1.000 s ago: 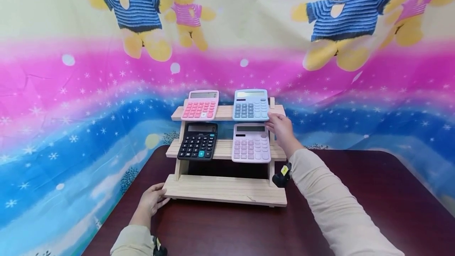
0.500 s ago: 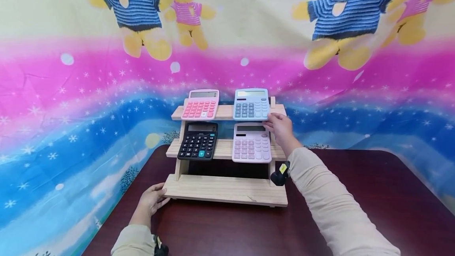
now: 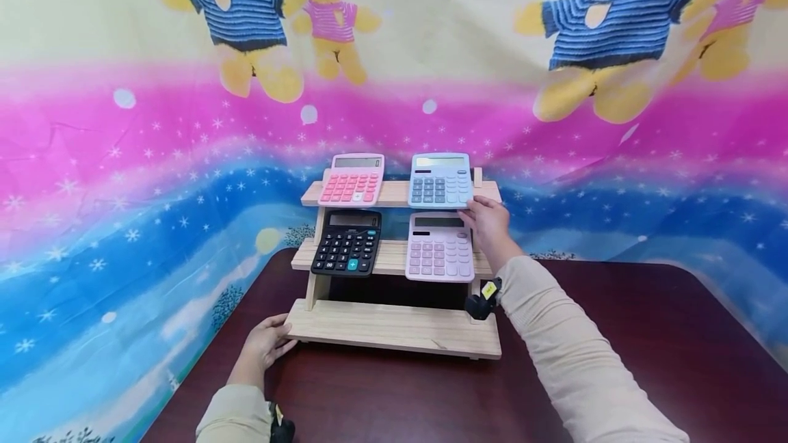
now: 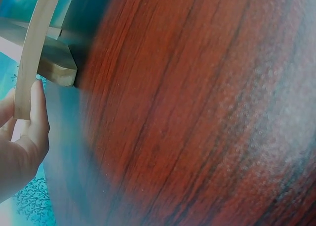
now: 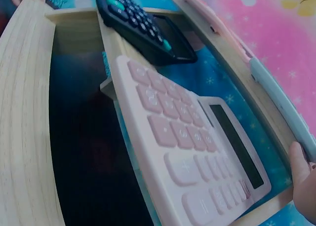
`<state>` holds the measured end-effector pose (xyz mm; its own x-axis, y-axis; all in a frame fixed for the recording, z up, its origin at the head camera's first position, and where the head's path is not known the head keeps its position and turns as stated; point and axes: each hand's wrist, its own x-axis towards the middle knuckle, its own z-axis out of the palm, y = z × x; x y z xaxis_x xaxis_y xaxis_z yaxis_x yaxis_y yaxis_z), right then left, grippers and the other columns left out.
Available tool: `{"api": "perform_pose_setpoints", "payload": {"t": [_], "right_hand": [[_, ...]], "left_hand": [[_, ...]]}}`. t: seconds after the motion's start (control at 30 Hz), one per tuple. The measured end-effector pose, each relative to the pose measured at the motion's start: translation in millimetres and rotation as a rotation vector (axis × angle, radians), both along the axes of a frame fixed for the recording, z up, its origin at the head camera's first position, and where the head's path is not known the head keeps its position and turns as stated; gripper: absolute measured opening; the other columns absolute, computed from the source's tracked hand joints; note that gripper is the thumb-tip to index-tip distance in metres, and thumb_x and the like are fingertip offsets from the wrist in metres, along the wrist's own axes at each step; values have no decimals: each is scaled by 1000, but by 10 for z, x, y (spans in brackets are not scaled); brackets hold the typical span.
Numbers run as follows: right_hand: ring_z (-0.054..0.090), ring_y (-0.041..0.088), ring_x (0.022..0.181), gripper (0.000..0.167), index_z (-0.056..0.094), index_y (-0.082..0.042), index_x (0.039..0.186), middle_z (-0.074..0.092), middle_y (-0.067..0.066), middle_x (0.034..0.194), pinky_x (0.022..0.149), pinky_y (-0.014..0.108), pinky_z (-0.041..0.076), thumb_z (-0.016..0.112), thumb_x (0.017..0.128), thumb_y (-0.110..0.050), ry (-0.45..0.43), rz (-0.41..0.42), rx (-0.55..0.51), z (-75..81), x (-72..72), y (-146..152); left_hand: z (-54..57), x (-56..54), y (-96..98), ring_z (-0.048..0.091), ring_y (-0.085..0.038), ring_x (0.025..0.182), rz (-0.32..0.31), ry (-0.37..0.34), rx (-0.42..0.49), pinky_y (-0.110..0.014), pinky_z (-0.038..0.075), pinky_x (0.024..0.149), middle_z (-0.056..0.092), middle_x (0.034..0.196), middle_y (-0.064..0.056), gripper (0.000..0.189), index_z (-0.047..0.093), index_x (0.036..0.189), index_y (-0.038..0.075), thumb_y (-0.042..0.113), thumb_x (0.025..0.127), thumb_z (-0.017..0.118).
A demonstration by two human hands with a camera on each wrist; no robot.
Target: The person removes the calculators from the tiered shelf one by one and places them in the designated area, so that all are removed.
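Note:
A three-tier wooden display stand (image 3: 394,325) stands on the table. My left hand (image 3: 263,347) holds the left end of its bottom shelf; in the left wrist view, the board (image 4: 30,63) passes between thumb and fingers. On the top tier, my right hand (image 3: 490,227) pinches the lower right corner of a light blue calculator (image 3: 440,180). A pink calculator (image 3: 351,180) leans at the left of that tier. Below are a black calculator (image 3: 346,243) and a pale lilac calculator (image 3: 440,246), the latter just under my right hand. The right fingertips are partly hidden in the right wrist view.
The dark reddish table (image 3: 394,395) extends in front of the stand and to its right. Behind it hangs a cloth backdrop (image 3: 443,74) printed with bears and snowflakes. A stand upright (image 3: 477,178) rises right of the blue calculator.
The head view has shifted a little, so everything sits slightly further right. Both hands keep their places on the stand and the blue calculator; the calculators look nearly unmoved on their shelves.

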<state>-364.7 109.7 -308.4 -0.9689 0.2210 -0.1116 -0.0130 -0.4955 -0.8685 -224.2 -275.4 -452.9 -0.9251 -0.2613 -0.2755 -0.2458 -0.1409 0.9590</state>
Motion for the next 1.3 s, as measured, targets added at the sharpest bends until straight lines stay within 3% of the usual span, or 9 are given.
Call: {"api": "perform_pose_setpoints", "payload": {"t": [0.1, 0.23, 0.43, 0.6, 0.8, 0.97, 1.03, 1.2, 1.3], "right_hand": [[57, 19, 92, 40, 47, -1, 122, 50, 14, 115, 72, 25, 48, 55, 83, 0, 5, -19, -36, -103, -130, 28], [57, 19, 91, 39, 50, -1, 119, 51, 14, 115, 72, 27, 49, 57, 80, 2, 3, -39, -112, -160, -201, 45], [55, 21, 93, 38, 51, 1, 118, 51, 17, 114, 74, 28, 48, 57, 80, 4, -9, -57, -167, -92, -144, 21], [56, 20, 91, 38, 55, -1, 113, 53, 15, 110, 71, 27, 49, 63, 76, 2, 30, -45, -196, -193, -202, 70], [53, 22, 97, 39, 50, 3, 117, 49, 17, 115, 76, 29, 47, 56, 79, 8, 9, -66, -276, -28, -25, 51], [56, 21, 91, 38, 55, 3, 112, 55, 16, 107, 73, 29, 48, 60, 75, 10, 46, -34, -272, -46, -22, 123], [56, 21, 91, 38, 55, 3, 112, 55, 16, 106, 73, 28, 48, 59, 75, 10, 32, -35, -273, 13, 60, 123], [50, 22, 102, 42, 45, 2, 123, 47, 17, 119, 75, 26, 47, 50, 82, 10, -14, -34, -271, 280, 434, 79], [48, 23, 105, 43, 43, 1, 125, 44, 17, 122, 77, 26, 46, 49, 83, 9, -3, -17, -270, 300, 537, 104]], "left_hand": [[11, 0, 11, 55, -21, 79, 1, -2, -8, -34, 49, 72, 32, 120, -37, 44, 31, 128, -7, 0, 88, 46], [28, 15, 25, 55, -23, 82, 0, -2, -17, -35, 49, 72, 31, 121, -37, 44, 31, 128, -8, 0, 88, 46], [36, 36, 18, 55, -23, 84, -3, 1, -1, -35, 48, 74, 30, 123, -36, 44, 30, 129, -8, 1, 88, 46], [23, 35, 12, 54, -22, 83, -12, 13, 7, -34, 48, 73, 30, 122, -37, 45, 30, 129, -8, 1, 88, 46], [3, 22, 17, 55, -22, 81, -6, 14, 10, -33, 49, 71, 30, 122, -37, 44, 30, 128, -9, 0, 88, 46], [10, 19, 24, 55, -23, 82, -7, 18, 7, -34, 49, 72, 30, 122, -37, 44, 30, 128, -9, 0, 88, 46], [14, 22, 24, 55, -23, 83, -6, 19, 3, -34, 48, 73, 30, 122, -37, 44, 30, 128, -9, 1, 88, 46], [21, 40, 26, 54, -24, 84, -5, 19, 2, -35, 48, 74, 31, 122, -37, 44, 30, 128, -9, 1, 88, 47], [18, 52, 32, 54, -24, 83, -6, 18, 4, -35, 48, 74, 31, 121, -37, 45, 30, 128, -10, 2, 88, 47]]}}
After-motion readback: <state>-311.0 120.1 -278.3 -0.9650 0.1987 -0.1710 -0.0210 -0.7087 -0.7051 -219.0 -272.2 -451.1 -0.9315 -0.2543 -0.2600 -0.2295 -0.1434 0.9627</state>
